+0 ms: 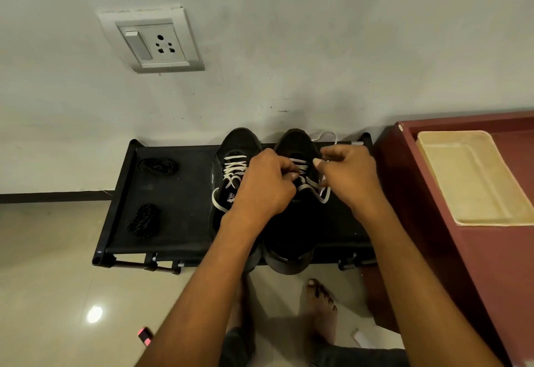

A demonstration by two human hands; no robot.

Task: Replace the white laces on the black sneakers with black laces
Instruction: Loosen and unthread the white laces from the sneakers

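Observation:
Two black sneakers stand side by side on a black fabric rack (179, 222), toes toward the wall. The left sneaker (231, 150) keeps its white lace (232, 171) threaded, one end looping off its side. Over the right sneaker (294, 144), my left hand (264, 184) and my right hand (349, 176) each pinch its white lace (310, 183), which hangs loosened, with one end trailing past the toe. Two coiled black laces lie on the rack's left part, one at the back (157, 165) and one nearer me (144, 220).
A maroon cabinet (433, 251) with a cream tray (474, 176) on top stands right of the rack. The wall behind carries a switch-and-socket plate (151, 43). My bare feet (320, 309) stand on the glossy tiled floor. A small red-lit device (144, 336) lies on the floor.

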